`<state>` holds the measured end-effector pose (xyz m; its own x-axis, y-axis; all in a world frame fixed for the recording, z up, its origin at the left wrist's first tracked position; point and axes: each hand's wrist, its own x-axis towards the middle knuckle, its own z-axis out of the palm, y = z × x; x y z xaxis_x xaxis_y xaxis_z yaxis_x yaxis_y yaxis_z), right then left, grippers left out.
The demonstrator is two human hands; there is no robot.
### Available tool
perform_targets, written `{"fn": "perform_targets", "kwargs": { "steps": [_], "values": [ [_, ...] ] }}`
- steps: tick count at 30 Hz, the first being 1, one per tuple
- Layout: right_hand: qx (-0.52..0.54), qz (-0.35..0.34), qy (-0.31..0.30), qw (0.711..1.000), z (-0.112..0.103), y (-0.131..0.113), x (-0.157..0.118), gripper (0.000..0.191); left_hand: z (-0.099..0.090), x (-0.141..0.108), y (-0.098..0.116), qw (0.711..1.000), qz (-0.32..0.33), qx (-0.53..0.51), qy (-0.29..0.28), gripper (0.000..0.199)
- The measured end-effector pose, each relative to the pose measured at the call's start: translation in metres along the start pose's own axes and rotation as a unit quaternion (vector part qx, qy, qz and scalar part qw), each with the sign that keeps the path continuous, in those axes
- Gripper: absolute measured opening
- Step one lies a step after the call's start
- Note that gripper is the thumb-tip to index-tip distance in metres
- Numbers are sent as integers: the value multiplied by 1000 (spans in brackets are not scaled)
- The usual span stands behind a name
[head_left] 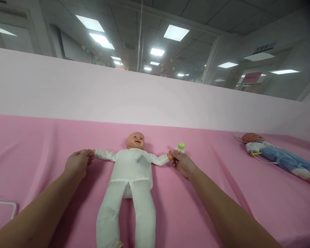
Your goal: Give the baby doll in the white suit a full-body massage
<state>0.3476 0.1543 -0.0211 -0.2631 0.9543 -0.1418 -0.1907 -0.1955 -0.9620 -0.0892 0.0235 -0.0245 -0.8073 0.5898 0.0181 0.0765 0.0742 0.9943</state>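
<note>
A baby doll (133, 167) in a white top and white trousers lies on its back, its head toward the wall and both arms stretched out sideways. The doll's hand on the left side is pinched in my left hand (79, 163). On the other side, my right hand (182, 163) has its fingers closed round the doll's other hand. Just behind my right hand stands a small white bottle with a green cap (181, 146), its lower part hidden by my fingers.
Pink cloth (191, 213) covers the surface. A second doll (281, 156) in blue and white clothes lies at the far right, with a thin white tube. A white cord (5, 202) lies at the lower left. Behind runs a low white wall (144, 100) with glass above.
</note>
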Motion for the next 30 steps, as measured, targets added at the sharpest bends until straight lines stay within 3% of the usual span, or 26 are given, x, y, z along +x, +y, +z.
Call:
{"fn": "perform_targets", "kwargs": {
  "steps": [3, 7, 17, 23, 30],
  "values": [
    [-40, 25, 3, 999, 1, 4, 1, 26, 2, 0, -2, 998, -34, -60, -5, 28],
    [-62, 12, 1, 998, -3, 4, 2, 27, 2, -4, -1, 997, -24, -68, -13, 26],
    [-78, -17, 7, 997, -2, 10, 5, 39, 4, -3, -4, 999, 4, -32, -16, 26],
    [-79, -4, 16, 997, -2, 9, 5, 33, 4, -3, -1, 999, -18, -33, -8, 28],
    [-8, 14, -87, 996, -11, 5, 1, 30, 3, -8, 7, 996, -46, -77, -22, 40]
  ]
}}
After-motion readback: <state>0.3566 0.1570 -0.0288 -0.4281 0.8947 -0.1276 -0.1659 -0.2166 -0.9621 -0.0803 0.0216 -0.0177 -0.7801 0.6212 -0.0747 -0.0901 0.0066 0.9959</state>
